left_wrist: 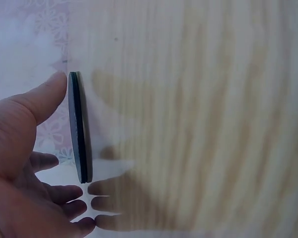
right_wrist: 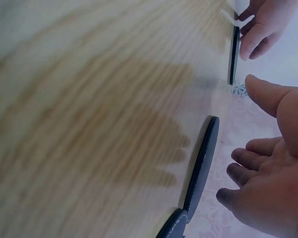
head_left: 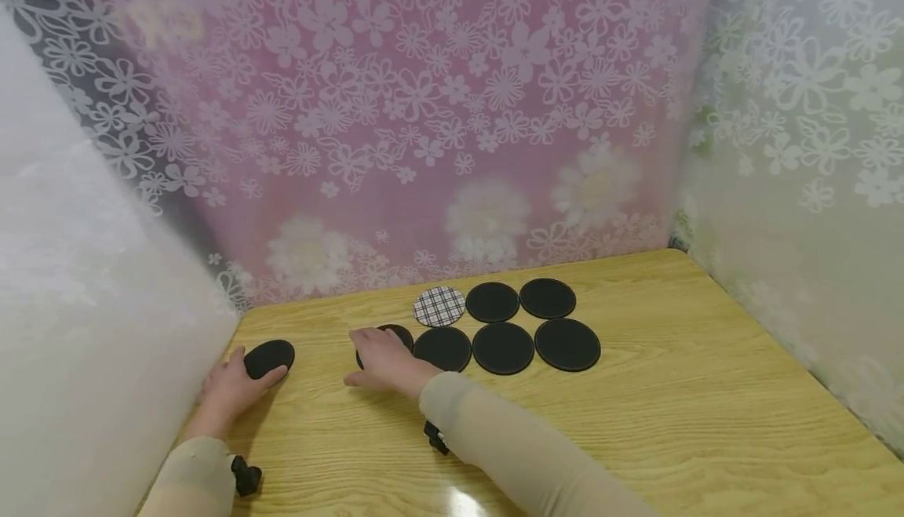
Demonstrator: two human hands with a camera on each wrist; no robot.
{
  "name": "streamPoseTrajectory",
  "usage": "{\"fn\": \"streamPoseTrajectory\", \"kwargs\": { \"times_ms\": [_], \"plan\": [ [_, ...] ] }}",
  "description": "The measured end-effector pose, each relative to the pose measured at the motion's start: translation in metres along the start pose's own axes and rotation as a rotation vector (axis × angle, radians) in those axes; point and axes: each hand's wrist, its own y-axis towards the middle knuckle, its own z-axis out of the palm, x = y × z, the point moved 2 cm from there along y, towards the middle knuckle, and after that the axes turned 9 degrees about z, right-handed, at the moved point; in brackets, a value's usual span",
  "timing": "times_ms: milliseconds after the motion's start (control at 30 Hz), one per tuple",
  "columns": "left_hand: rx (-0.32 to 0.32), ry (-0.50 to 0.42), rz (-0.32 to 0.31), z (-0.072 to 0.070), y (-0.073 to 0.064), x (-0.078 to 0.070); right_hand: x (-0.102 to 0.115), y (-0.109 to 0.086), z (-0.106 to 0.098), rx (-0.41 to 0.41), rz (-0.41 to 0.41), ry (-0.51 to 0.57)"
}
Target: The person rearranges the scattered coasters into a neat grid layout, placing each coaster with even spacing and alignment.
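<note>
At the table's left, black round coasters (head_left: 271,360) lie in what looks like a low stack. My left hand (head_left: 229,387) is beside them, thumb at the near edge and fingers at the left side. The left wrist view shows the stack's edge (left_wrist: 78,129) with the fingers spread around it and not curled on it. My right hand (head_left: 384,360) hovers over the leftmost coaster (head_left: 404,334) of the front row and partly hides it. In the right wrist view its fingers (right_wrist: 253,158) are loosely bent, apart from the coaster (right_wrist: 202,166), with nothing in them.
Right of that coaster, black coasters (head_left: 503,348) continue the front row. Behind them is a row with a black-and-white plaid coaster (head_left: 439,307) and two black ones (head_left: 493,302). Flowered sheeting (head_left: 424,125) walls the wooden table (head_left: 678,407) at the back and both sides.
</note>
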Motion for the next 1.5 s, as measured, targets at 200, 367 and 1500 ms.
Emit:
{"fn": "streamPoseTrajectory", "kwargs": {
  "times_ms": [200, 367, 1500],
  "plan": [
    [-0.009, 0.04, 0.039, 0.002, 0.001, 0.0, 0.003, 0.0, 0.0, 0.001, -0.023, 0.036],
    [-0.018, 0.044, 0.048, 0.002, 0.001, -0.001, 0.004, -0.002, -0.002, 0.013, -0.013, 0.033],
    [0.135, 0.057, 0.286, 0.002, -0.024, -0.025, 0.014, -0.003, 0.008, 0.058, -0.013, 0.007]
  ]
}}
